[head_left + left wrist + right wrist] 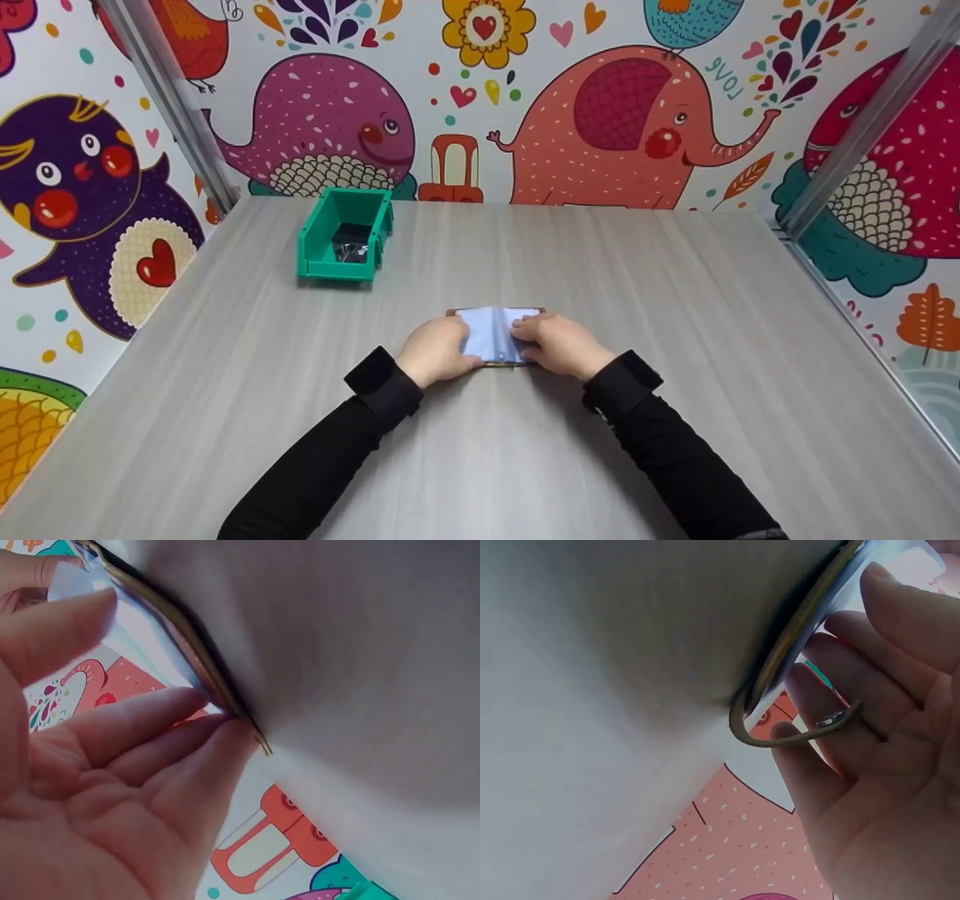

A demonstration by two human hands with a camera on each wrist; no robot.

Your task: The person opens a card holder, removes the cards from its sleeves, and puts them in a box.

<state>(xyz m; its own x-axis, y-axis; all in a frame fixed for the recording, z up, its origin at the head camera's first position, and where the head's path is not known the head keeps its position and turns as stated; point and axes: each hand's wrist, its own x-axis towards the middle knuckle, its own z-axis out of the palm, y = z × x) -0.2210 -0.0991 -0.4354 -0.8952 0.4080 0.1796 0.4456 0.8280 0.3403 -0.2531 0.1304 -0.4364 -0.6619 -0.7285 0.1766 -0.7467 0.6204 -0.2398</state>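
A small brown-covered card holder (pixel 495 334) lies spread on the table between both hands, its pale, translucent sleeves facing up. At its left side, my left hand (pixel 436 351) holds the holder, thumb by the near edge. My right hand (pixel 564 343) holds the opposite side, fingertips over the sleeves. The left wrist view shows the cover's thin edge (pixel 214 664) against the left fingertips (pixel 232 727). In the right wrist view, a curved strap (pixel 761 741) with a metal snap (pixel 829 720) reaches out from the cover beside the right fingers. The holder's underside is hidden.
A green open-front bin (pixel 322 270) stands toward the back left of the wood-grain table (pixel 645 277), with dark, shiny packets (pixel 352 244) inside. Cartoon-printed panels (pixel 480 97) rise behind and at both sides, with metal posts (pixel 169 105) at the corners.
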